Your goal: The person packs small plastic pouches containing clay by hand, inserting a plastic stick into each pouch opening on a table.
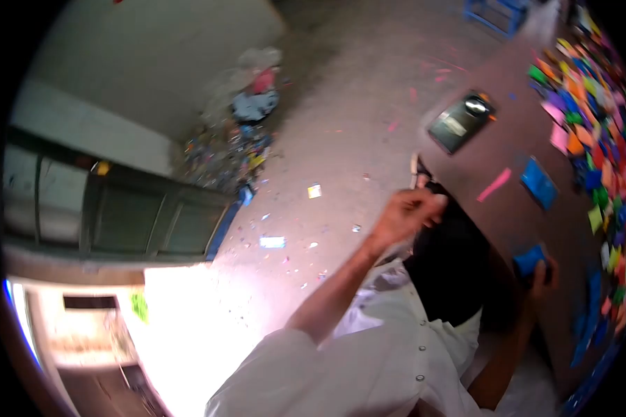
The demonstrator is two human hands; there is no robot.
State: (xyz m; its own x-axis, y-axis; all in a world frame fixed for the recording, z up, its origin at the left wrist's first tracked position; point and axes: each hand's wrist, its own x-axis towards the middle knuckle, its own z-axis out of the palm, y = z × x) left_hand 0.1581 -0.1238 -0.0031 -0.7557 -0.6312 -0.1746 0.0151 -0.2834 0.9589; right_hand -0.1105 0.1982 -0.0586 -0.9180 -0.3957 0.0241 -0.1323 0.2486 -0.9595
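Observation:
My left hand is raised beside the table edge, over my dark-clothed lap, with its fingers curled together; anything between them is too small to tell. At the table's near edge, my right hand is closed round a small blue piece, and its fingertips are partly hidden. Above that hand a flat blue packet lies on the brown table. A thin pink strip lies left of the packet.
A dark tablet-like device lies near the table's far left corner. Many coloured pieces are heaped along the right side, with blue strips below. Scraps and plastic bags litter the floor at left. A blue stool stands beyond.

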